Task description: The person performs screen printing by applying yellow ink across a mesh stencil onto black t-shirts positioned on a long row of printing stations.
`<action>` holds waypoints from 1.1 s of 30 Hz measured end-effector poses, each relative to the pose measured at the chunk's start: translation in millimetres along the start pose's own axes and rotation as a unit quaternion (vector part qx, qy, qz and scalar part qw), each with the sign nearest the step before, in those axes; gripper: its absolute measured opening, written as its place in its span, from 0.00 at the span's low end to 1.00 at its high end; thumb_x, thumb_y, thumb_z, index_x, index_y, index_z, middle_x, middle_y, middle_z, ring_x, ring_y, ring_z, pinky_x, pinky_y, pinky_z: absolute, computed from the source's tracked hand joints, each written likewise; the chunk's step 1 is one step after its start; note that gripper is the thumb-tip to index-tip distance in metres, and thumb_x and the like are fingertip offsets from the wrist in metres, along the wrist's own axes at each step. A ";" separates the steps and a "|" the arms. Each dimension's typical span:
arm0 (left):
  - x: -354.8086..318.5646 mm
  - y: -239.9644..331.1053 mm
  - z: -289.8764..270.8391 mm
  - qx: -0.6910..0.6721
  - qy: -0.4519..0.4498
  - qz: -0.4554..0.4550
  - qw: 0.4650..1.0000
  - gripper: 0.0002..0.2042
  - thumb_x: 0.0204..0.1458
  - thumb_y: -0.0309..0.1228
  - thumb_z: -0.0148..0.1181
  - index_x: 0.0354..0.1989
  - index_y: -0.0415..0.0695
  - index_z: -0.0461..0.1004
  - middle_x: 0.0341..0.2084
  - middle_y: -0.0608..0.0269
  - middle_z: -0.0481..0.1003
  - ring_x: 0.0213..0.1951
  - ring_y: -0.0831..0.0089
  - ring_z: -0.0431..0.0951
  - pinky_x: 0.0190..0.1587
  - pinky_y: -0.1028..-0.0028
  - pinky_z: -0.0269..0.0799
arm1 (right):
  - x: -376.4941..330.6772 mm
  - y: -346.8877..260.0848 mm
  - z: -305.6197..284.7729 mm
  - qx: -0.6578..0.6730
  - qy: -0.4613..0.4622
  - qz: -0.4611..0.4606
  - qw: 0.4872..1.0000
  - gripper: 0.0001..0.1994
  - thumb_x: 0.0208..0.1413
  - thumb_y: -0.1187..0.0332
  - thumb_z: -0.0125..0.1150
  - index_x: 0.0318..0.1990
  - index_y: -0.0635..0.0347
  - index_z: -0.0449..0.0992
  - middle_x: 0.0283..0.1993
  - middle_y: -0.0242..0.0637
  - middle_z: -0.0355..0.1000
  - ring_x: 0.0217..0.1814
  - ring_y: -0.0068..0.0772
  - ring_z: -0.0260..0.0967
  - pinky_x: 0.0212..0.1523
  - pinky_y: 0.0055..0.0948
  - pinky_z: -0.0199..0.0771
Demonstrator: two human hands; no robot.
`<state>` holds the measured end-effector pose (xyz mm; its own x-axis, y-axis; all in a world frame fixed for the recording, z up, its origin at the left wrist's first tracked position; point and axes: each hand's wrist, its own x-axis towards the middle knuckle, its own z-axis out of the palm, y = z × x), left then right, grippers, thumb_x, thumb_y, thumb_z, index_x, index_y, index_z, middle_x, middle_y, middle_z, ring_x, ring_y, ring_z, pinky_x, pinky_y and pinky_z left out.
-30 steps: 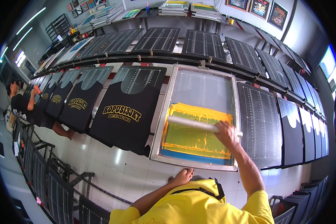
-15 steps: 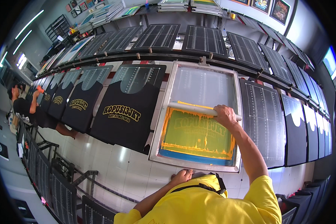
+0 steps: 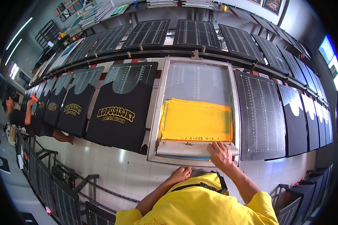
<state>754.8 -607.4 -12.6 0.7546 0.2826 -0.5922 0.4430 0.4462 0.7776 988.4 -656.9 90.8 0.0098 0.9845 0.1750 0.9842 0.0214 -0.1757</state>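
Inside the screen frame's [image 3: 162, 93] near end, the right hand [image 3: 220, 155] grips the squeegee [image 3: 184, 147], likely stiff, best held by its bar; just outside, the left hand [image 3: 181, 174] curls, contents unclear.

Right hand [image 3: 221, 155] forward, fingers [image 3: 216, 147] curled in grip; left hand [image 3: 181, 174] close to torso [image 3: 199, 204], forearm [image 3: 157, 193] angled inward.

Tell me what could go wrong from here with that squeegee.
The right hand grips the squeegee toward its right end, so pressure might be weaker on the left. The squeegee also lies close to the near rim of the screen frame, so pulling farther could bump it.
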 end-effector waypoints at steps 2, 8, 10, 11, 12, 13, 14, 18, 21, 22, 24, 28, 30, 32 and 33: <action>-10.8 14.2 -2.8 0.041 -0.009 -0.005 0.999 0.19 0.65 0.45 0.44 0.32 0.42 0.70 0.13 0.72 0.62 0.18 0.77 0.64 0.26 0.78 0.62 | -2.6 -3.2 2.0 -0.013 0.004 0.004 1.000 0.14 0.36 0.75 0.63 0.35 0.57 0.72 0.36 0.36 0.67 0.43 0.39 0.67 0.41 0.38 0.72; -94.3 126.8 -27.4 0.517 0.257 0.313 0.754 0.19 0.48 0.38 0.65 0.49 0.47 0.73 0.42 0.57 0.72 0.42 0.60 0.73 0.44 0.66 0.68 | -4.7 0.3 2.9 -0.032 0.004 0.012 0.999 0.13 0.44 0.74 0.57 0.41 0.57 0.71 0.38 0.37 0.66 0.43 0.37 0.67 0.40 0.35 0.71; -89.5 152.3 -38.2 0.617 0.315 0.273 0.668 0.22 0.43 0.32 0.65 0.50 0.45 0.72 0.52 0.55 0.66 0.53 0.58 0.67 0.53 0.60 0.64 | -3.7 -3.0 2.0 -0.040 0.006 0.023 0.999 0.16 0.45 0.74 0.58 0.44 0.58 0.71 0.38 0.37 0.66 0.45 0.37 0.67 0.40 0.35 0.71; -82.2 149.3 -46.9 0.635 0.295 0.248 0.669 0.23 0.42 0.30 0.64 0.51 0.43 0.72 0.52 0.55 0.66 0.53 0.58 0.67 0.54 0.61 0.63 | -3.3 -3.0 -0.9 -0.019 -0.003 0.022 1.000 0.17 0.44 0.74 0.58 0.45 0.58 0.71 0.39 0.37 0.67 0.46 0.37 0.67 0.41 0.35 0.71; -66.8 136.6 -60.9 0.652 0.276 0.221 0.671 0.24 0.41 0.28 0.63 0.51 0.42 0.71 0.51 0.54 0.67 0.54 0.58 0.67 0.55 0.62 0.63 | -3.5 -1.9 -4.1 0.003 -0.013 0.019 1.000 0.18 0.44 0.74 0.59 0.46 0.59 0.70 0.40 0.38 0.67 0.47 0.38 0.67 0.43 0.35 0.71; -53.9 127.9 -70.2 0.668 0.256 0.196 0.671 0.25 0.40 0.26 0.63 0.52 0.40 0.71 0.51 0.54 0.67 0.55 0.59 0.66 0.55 0.62 0.63 | -3.0 0.0 -8.8 0.023 -0.023 0.018 0.999 0.19 0.43 0.75 0.59 0.47 0.59 0.70 0.41 0.38 0.67 0.48 0.38 0.67 0.44 0.36 0.70; -49.1 125.2 -73.0 0.671 0.232 0.195 0.677 0.25 0.41 0.25 0.59 0.52 0.33 0.69 0.49 0.51 0.70 0.55 0.56 0.68 0.58 0.61 0.63 | -4.7 -2.9 -23.9 0.026 -0.047 0.067 0.996 0.22 0.40 0.76 0.60 0.49 0.61 0.70 0.43 0.39 0.67 0.52 0.41 0.66 0.48 0.38 0.69; -37.9 101.7 -78.6 0.663 0.262 0.269 0.647 0.20 0.44 0.21 0.54 0.49 0.32 0.72 0.48 0.47 0.73 0.53 0.54 0.72 0.59 0.64 0.67 | -37.5 33.6 -23.0 -0.030 -0.012 0.068 0.997 0.19 0.38 0.78 0.58 0.43 0.62 0.72 0.43 0.39 0.67 0.52 0.43 0.65 0.50 0.41 0.68; -18.9 97.7 -91.3 0.646 0.291 0.299 0.639 0.16 0.49 0.22 0.53 0.47 0.32 0.74 0.46 0.46 0.75 0.51 0.53 0.74 0.56 0.64 0.70 | -31.6 38.5 -6.2 -0.035 0.063 0.061 0.996 0.14 0.39 0.78 0.57 0.38 0.62 0.72 0.41 0.38 0.67 0.49 0.42 0.67 0.48 0.40 0.70; -9.9 99.4 -98.8 0.643 0.296 0.315 0.632 0.14 0.53 0.24 0.52 0.46 0.32 0.75 0.45 0.46 0.76 0.51 0.53 0.76 0.55 0.64 0.72 | -25.3 43.4 -6.0 -0.020 0.059 0.069 0.996 0.11 0.40 0.78 0.55 0.35 0.61 0.72 0.38 0.37 0.68 0.46 0.41 0.68 0.44 0.39 0.73; 12.3 116.6 -113.1 0.637 0.285 0.315 0.643 0.13 0.54 0.24 0.51 0.46 0.32 0.75 0.46 0.46 0.76 0.51 0.54 0.75 0.55 0.64 0.71 | -3.8 62.8 -0.5 -0.015 0.073 0.069 0.995 0.10 0.40 0.78 0.55 0.34 0.60 0.72 0.37 0.37 0.68 0.44 0.41 0.69 0.41 0.39 0.74; 64.9 167.1 -151.0 0.634 0.272 0.333 0.643 0.13 0.53 0.22 0.51 0.46 0.33 0.75 0.46 0.46 0.76 0.51 0.55 0.76 0.54 0.63 0.72 | 49.0 113.9 21.7 -0.022 0.085 0.061 0.994 0.10 0.39 0.78 0.57 0.33 0.60 0.72 0.37 0.38 0.69 0.41 0.42 0.71 0.40 0.40 0.75; 81.3 196.0 -162.2 0.633 0.263 0.324 0.652 0.13 0.50 0.20 0.52 0.45 0.34 0.76 0.43 0.47 0.77 0.47 0.56 0.77 0.52 0.63 0.73 | 75.8 130.0 16.0 -0.022 0.062 0.073 0.995 0.10 0.39 0.78 0.59 0.33 0.60 0.73 0.37 0.39 0.70 0.41 0.43 0.71 0.40 0.40 0.75; 86.7 220.3 -164.4 0.623 0.244 0.286 0.686 0.14 0.48 0.18 0.52 0.44 0.35 0.76 0.41 0.48 0.78 0.45 0.56 0.78 0.50 0.63 0.74 | 91.9 139.9 8.0 -0.016 0.003 0.102 0.995 0.09 0.39 0.77 0.61 0.32 0.60 0.73 0.37 0.39 0.71 0.42 0.43 0.71 0.41 0.41 0.75; 87.5 224.0 -165.4 0.623 0.245 0.278 0.689 0.14 0.47 0.17 0.52 0.43 0.36 0.76 0.40 0.49 0.78 0.43 0.56 0.79 0.49 0.63 0.74 | 94.8 141.1 5.5 -0.012 0.012 0.097 0.995 0.08 0.40 0.77 0.61 0.31 0.60 0.74 0.37 0.39 0.71 0.42 0.43 0.71 0.41 0.41 0.75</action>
<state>840.1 -342.2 74.8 0.8561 0.5056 0.1073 0.4543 -0.8351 0.3102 1127.3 -559.6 77.2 0.2044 0.9650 0.1640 0.9672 -0.1733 -0.1859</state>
